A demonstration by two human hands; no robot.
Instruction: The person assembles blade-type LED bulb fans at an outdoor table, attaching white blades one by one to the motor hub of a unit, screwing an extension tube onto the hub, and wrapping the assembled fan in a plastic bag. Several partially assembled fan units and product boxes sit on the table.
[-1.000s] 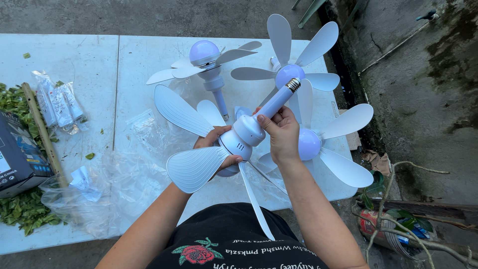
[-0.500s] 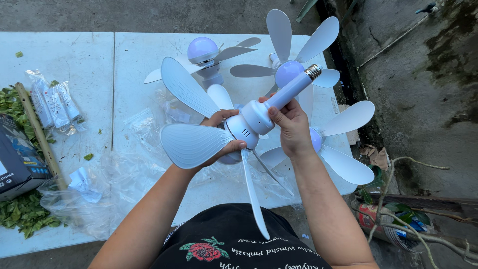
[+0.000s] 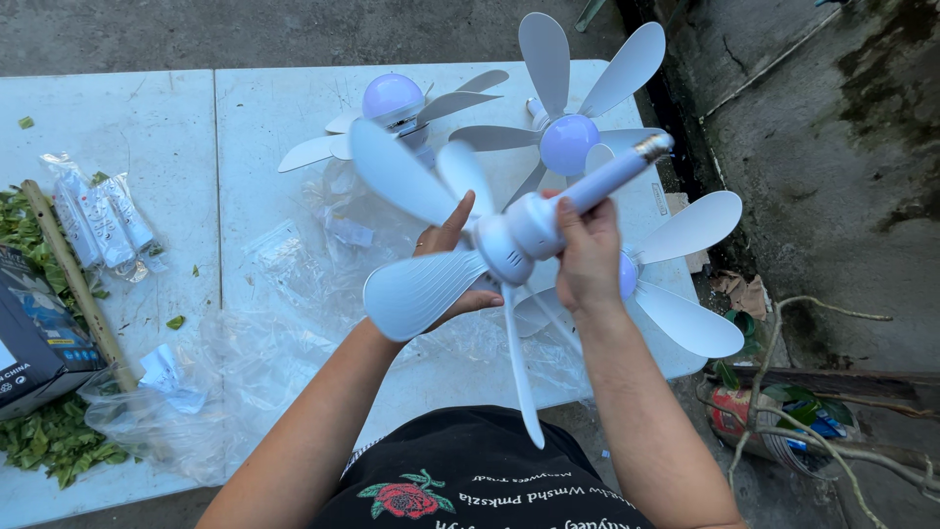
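Note:
I hold a white bulb-socket fan [image 3: 509, 245] with several pale blades above the white table [image 3: 264, 108]. My right hand [image 3: 587, 255] grips its stem just behind the hub, and the metal screw base points up and to the right. My left hand [image 3: 455, 264] cups the hub from the left, fingers spread behind a blade. Three similar fans lie on the table beyond: one with a purple dome [image 3: 392, 98] at the back, one [image 3: 568, 137] at the back right, and one [image 3: 685, 284] partly hidden under my right hand.
Crumpled clear plastic bags [image 3: 294, 294] cover the table's middle. Small packets [image 3: 98, 220] and a stick [image 3: 69, 274] lie at the left, beside green leaves [image 3: 49, 441] and a dark box [image 3: 29, 333]. Right of the table's edge are a concrete wall and debris [image 3: 783, 421].
I have lifted the fan higher and tipped it, so the screw base now points further up and right. My left hand's fingers have opened out behind the blade.

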